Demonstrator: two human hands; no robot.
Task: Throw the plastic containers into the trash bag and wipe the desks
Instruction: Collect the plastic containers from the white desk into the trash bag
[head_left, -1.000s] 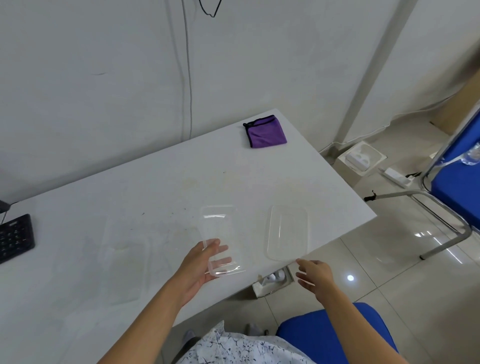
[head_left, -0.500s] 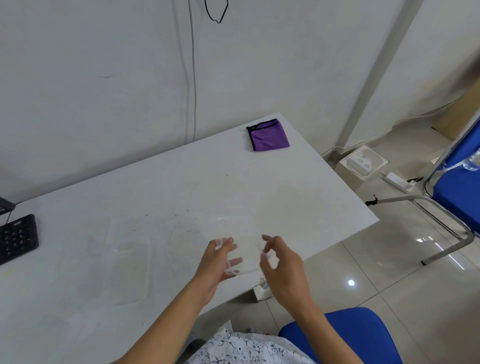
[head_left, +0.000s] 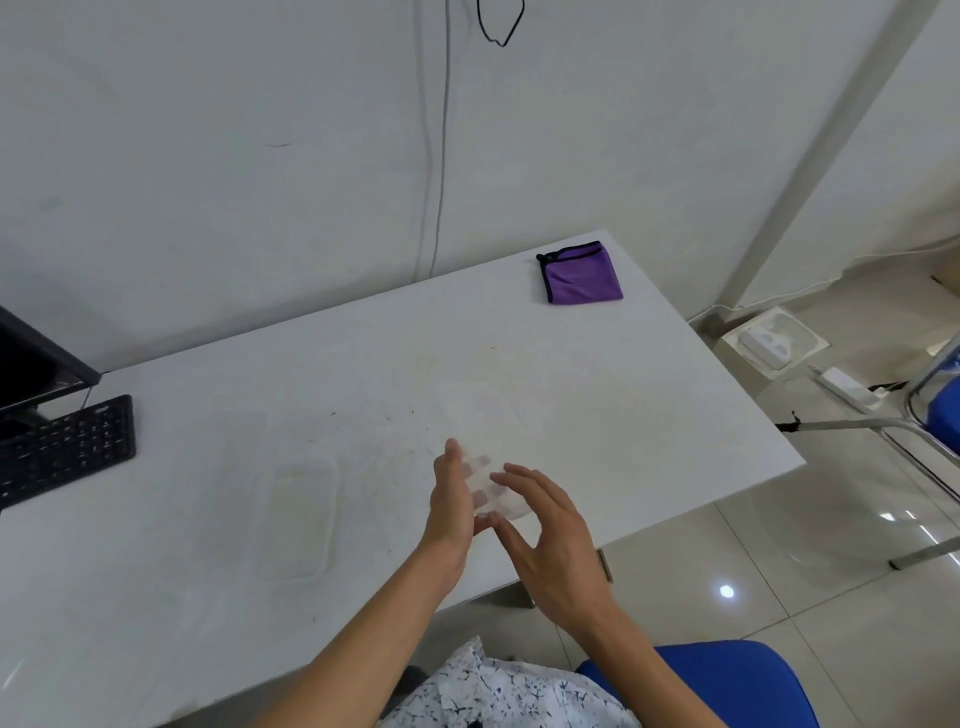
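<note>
clear container (head_left: 500, 441) | in left hand (head_left: 453, 501) | right hand (head_left: 551, 527) beside (contact blurred)

It looks like an office: a white counter (head_left: 519, 364) with a black keyboard (head_left: 67, 447) and a monitor (head_left: 31, 364), blue chairs (head_left: 727, 680), a tiled floor (head_left: 779, 571).

Your white desk top (head_left: 571, 384) looks matt and smooth, smudged with brownish stains. Near its front edge, the clear thin plastic container (head_left: 498, 447) in your left hand (head_left: 449, 512) is glossy and see-through, as is the second clear plastic container (head_left: 298, 519). The purple folded cloth (head_left: 579, 275) at the desk's far corner looks soft. The pale floor tiles (head_left: 779, 545) beside the desk shine.
</note>
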